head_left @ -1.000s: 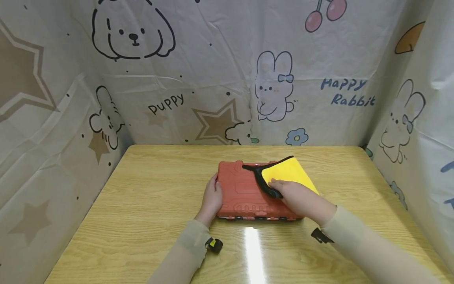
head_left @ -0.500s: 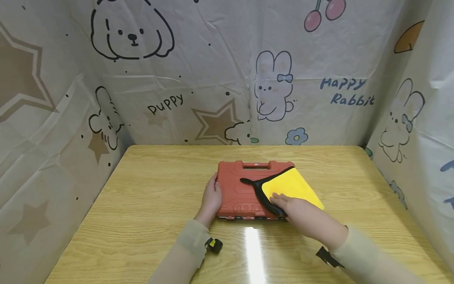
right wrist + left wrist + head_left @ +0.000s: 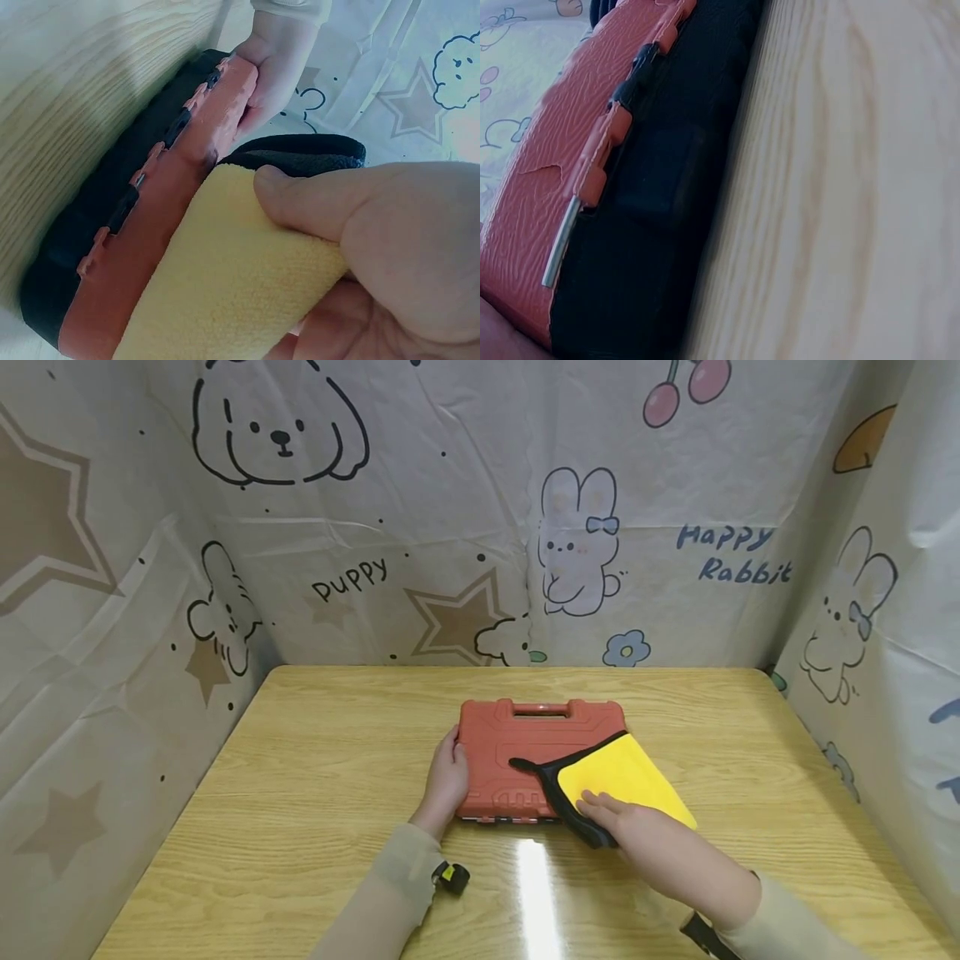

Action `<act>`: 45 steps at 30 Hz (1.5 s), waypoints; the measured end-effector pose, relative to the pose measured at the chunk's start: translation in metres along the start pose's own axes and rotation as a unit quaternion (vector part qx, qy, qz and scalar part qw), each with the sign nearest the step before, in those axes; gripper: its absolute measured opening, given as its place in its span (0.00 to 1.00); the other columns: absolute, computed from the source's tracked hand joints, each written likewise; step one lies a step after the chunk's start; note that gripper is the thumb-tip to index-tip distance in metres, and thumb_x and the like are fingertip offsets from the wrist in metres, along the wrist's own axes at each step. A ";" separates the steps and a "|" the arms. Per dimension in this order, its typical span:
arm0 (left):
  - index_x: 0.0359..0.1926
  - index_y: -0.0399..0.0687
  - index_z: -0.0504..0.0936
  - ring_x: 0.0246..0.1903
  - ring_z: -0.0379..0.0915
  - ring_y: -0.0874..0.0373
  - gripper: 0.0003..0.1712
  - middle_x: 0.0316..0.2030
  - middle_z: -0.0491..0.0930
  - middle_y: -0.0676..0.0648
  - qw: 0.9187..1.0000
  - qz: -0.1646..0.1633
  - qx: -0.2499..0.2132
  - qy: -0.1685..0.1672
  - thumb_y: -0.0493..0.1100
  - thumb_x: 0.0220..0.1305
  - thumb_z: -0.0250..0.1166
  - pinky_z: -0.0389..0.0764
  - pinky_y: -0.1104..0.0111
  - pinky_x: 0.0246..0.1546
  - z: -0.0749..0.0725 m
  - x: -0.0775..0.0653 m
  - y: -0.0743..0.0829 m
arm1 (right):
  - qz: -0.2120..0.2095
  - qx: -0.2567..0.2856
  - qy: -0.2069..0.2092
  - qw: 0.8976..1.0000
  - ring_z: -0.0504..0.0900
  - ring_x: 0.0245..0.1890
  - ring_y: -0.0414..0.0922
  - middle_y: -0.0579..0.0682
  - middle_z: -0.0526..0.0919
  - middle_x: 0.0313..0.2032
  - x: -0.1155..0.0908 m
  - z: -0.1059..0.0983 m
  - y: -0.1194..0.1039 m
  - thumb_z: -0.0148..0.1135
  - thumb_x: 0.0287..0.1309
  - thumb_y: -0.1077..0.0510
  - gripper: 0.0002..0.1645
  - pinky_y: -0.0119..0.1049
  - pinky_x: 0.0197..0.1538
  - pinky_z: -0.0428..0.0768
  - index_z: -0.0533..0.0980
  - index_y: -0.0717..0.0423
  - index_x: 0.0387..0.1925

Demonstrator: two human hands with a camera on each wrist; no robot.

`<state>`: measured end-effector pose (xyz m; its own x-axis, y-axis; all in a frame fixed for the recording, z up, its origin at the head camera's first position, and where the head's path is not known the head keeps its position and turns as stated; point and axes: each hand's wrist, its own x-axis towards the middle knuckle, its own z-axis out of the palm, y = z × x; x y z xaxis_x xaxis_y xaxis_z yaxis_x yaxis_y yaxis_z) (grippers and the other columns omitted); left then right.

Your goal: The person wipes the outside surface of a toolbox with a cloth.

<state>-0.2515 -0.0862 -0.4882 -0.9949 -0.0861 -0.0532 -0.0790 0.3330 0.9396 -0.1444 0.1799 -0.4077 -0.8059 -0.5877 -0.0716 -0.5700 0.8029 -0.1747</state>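
A red plastic carrying case lies flat on the wood-grain table, its carry handle at the far edge and its hinged side turned toward the person. The left hand is grasping the case at its left end, with the palm against the side wall. The right hand has the yellow cloth caught in its grasp: seen from the right wrist, the thumb lies on the fuzzy yellow face, and the other fingers are partly hidden beyond the cloth. That cloth has a wide black border; it overlaps the near right part of the lid and sticks out past the case's right side and its near edge. Down at the left wrist I can make out the black lower half of the case and a bare metal pin poking from the hinge. Behind the table hangs a white sheet printed with rabbits, a puppy and stars.
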 end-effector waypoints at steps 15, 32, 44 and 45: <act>0.72 0.38 0.53 0.68 0.48 0.42 0.27 0.70 0.56 0.33 1.000 0.001 0.004 -0.005 0.40 0.75 0.37 0.54 0.45 0.69 -0.001 0.000 0.000 | -0.020 0.009 0.031 0.999 0.77 0.53 0.54 0.62 0.78 0.58 -0.004 0.001 0.001 0.58 0.54 0.73 0.30 0.48 0.45 0.84 0.71 0.61 0.61; 0.73 0.41 0.53 0.69 0.47 0.43 0.28 0.71 0.56 0.34 1.000 0.001 0.009 -0.013 0.42 0.75 0.37 0.53 0.46 0.70 -0.003 0.001 -0.003 | 0.012 0.023 0.034 0.999 0.80 0.47 0.47 0.56 0.84 0.49 0.026 -0.005 0.026 0.61 0.53 0.70 0.25 0.47 0.50 0.83 0.75 0.60 0.55; 0.72 0.39 0.54 0.68 0.47 0.42 0.27 0.70 0.55 0.33 1.000 0.006 0.009 -0.009 0.41 0.76 0.37 0.53 0.46 0.70 -0.002 -0.001 -0.001 | 0.029 0.024 0.033 0.999 0.80 0.46 0.46 0.55 0.84 0.48 0.052 -0.010 0.045 0.59 0.55 0.69 0.23 0.48 0.52 0.82 0.76 0.60 0.55; 0.72 0.39 0.54 0.68 0.47 0.42 0.27 0.70 0.55 0.33 1.000 0.006 0.009 -0.010 0.41 0.76 0.37 0.53 0.46 0.70 -0.002 -0.001 -0.001 | 0.032 0.026 0.034 0.999 0.80 0.47 0.46 0.56 0.84 0.49 0.055 -0.011 0.047 0.59 0.56 0.69 0.23 0.48 0.52 0.81 0.76 0.60 0.55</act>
<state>-0.2503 -0.0887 -0.4883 -0.9969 -0.0629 -0.0481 -0.0672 0.3507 0.9341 -0.2175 0.1867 -0.4091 -0.8498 -0.5267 -0.0180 -0.5103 0.8309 -0.2219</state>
